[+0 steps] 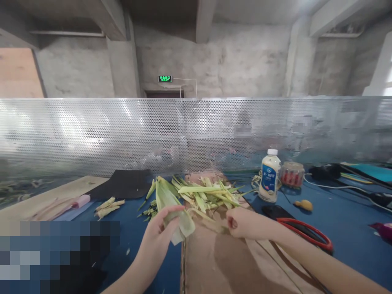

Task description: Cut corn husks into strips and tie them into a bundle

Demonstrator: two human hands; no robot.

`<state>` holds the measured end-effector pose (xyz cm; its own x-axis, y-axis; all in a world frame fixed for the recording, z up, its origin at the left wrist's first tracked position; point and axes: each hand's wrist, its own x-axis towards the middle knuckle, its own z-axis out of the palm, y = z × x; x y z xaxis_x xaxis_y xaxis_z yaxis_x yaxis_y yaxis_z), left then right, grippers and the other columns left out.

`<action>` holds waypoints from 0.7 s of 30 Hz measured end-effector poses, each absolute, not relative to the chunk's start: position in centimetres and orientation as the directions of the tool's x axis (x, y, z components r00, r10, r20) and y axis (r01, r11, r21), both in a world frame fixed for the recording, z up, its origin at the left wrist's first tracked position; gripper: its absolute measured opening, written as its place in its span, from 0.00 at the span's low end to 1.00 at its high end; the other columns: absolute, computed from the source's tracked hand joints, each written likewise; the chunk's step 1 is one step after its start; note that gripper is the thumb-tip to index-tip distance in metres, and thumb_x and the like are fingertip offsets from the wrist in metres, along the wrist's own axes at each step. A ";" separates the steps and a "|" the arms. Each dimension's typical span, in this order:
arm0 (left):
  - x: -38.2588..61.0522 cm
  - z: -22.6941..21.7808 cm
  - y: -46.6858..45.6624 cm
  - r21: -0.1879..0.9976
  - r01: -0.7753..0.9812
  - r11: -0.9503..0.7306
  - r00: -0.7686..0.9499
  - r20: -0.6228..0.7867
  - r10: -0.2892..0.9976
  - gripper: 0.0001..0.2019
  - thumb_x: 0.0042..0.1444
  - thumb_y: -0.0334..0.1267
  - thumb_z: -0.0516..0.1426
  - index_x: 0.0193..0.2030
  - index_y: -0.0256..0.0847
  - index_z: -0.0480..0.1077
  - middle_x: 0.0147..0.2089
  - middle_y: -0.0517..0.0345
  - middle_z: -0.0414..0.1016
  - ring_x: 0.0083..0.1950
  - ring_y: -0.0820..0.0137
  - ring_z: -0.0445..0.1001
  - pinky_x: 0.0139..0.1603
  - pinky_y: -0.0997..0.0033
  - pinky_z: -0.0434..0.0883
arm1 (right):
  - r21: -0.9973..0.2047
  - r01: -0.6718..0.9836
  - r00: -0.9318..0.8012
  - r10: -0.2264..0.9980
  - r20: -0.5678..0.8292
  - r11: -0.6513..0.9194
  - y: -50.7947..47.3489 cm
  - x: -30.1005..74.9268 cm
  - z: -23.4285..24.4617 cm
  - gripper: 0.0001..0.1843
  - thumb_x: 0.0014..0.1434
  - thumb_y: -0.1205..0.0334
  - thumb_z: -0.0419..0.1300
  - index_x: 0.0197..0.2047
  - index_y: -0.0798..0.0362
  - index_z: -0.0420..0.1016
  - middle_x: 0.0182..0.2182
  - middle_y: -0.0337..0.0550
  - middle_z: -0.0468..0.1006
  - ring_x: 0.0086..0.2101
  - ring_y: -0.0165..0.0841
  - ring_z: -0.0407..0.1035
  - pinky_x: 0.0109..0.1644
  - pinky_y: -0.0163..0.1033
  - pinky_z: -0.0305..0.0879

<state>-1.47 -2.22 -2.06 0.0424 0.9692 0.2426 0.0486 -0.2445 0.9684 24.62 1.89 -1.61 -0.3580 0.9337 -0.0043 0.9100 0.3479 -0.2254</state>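
Observation:
Several broad, pale green corn husks [167, 194] are pinched between the thumb and fingers of my left hand [163, 228]. Their wide, pale ends curl out beside the thumb, and their tips point away from me. To the right, my right hand [241, 222] is curled closed above a brown cardboard sheet [208, 261]. A blurred pale strip lies close by its fingertips, but what the fingers hold, if anything, is hidden. Beyond both hands spreads a loose heap of yellow-green husk strips [208, 194] on the far part of the cardboard.
On the right stand a white bottle with a blue label [269, 177] and a clear jar [292, 175]. Red-handled scissors [327, 243] lie near my right forearm. A black sheet [122, 184] and dry husk pieces [108, 207] lie left. A perforated metal screen [214, 134] borders the back.

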 end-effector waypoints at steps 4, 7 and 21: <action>-1.8 -2.1 -1.9 0.969 -0.050 -0.242 -0.085 0.238 0.968 0.17 0.52 0.44 0.55 0.48 0.42 0.69 0.26 0.63 0.70 0.25 0.75 0.63 0.26 0.78 0.58 | -0.594 0.688 -0.497 0.867 0.034 0.417 1.7 26.8 1.1 0.04 0.50 0.64 0.57 0.31 0.56 0.69 0.25 0.37 0.69 0.25 0.25 0.61 0.28 0.30 0.55; -1.9 -2.0 -1.8 0.960 -0.135 -0.246 -0.149 0.226 0.963 0.16 0.51 0.42 0.57 0.47 0.42 0.69 0.31 0.62 0.72 0.29 0.76 0.65 0.29 0.79 0.61 | -0.919 0.296 -0.458 0.883 0.105 0.262 1.8 28.6 2.1 0.10 0.53 0.58 0.59 0.29 0.55 0.64 0.20 0.31 0.59 0.18 0.20 0.49 0.21 0.29 0.44; -1.8 -2.3 -1.0 0.968 -0.210 -0.138 -0.143 0.109 0.984 0.17 0.47 0.40 0.57 0.46 0.41 0.69 0.35 0.60 0.74 0.31 0.75 0.68 0.29 0.78 0.64 | -0.441 0.863 -0.085 0.931 0.356 0.248 4.8 29.9 -1.4 0.20 0.53 0.59 0.55 0.47 0.60 0.65 0.39 0.50 0.68 0.38 0.37 0.64 0.45 0.43 0.60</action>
<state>-1.78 -1.03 -2.29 -0.1432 0.9837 0.1090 -0.2103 -0.1379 0.9679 29.89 4.76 -1.40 -0.0851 0.9305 0.3562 0.8628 0.2476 -0.4407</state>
